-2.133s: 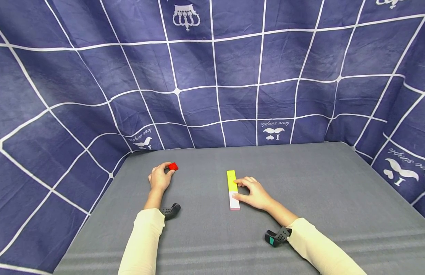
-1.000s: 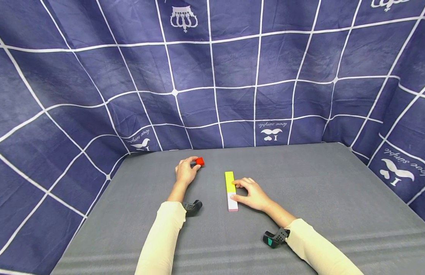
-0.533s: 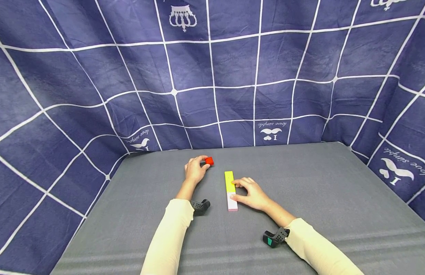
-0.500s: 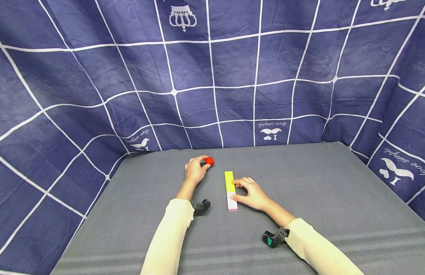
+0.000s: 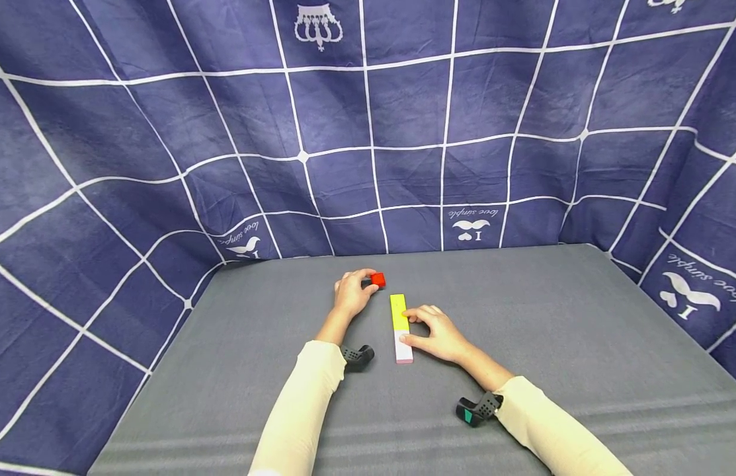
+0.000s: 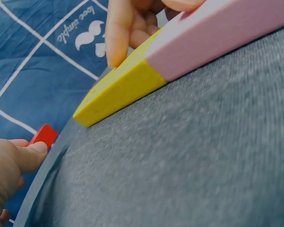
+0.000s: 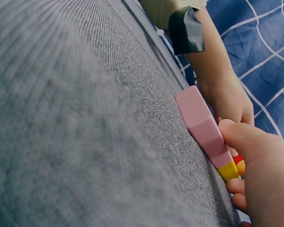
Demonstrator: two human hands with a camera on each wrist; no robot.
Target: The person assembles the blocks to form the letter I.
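My left hand (image 5: 352, 294) pinches a small red block (image 5: 377, 280) between thumb and fingers, just left of the far end of a row of blocks. That row is a yellow block (image 5: 399, 313) with a pale pink block (image 5: 403, 347) end to end, touching, on the table. My right hand (image 5: 439, 335) rests its fingertips on the yellow block and its thumb (image 7: 232, 131) on the pink one, with space under the palm. In the left wrist view the red block (image 6: 45, 135) is apart from the yellow block's end. The red block is mostly hidden in the right wrist view.
A grey cloth covers the table (image 5: 522, 311), with wrinkles near the front. Blue curtain (image 5: 403, 132) with white lines hangs at the back and on both sides. A black camera strap (image 5: 357, 357) is on the left wrist, another strap (image 5: 478, 409) on the right.
The left hand has carried the red block rightward across the far part of the table, close to the yellow block's end. My right hand and the row of blocks stay in place.
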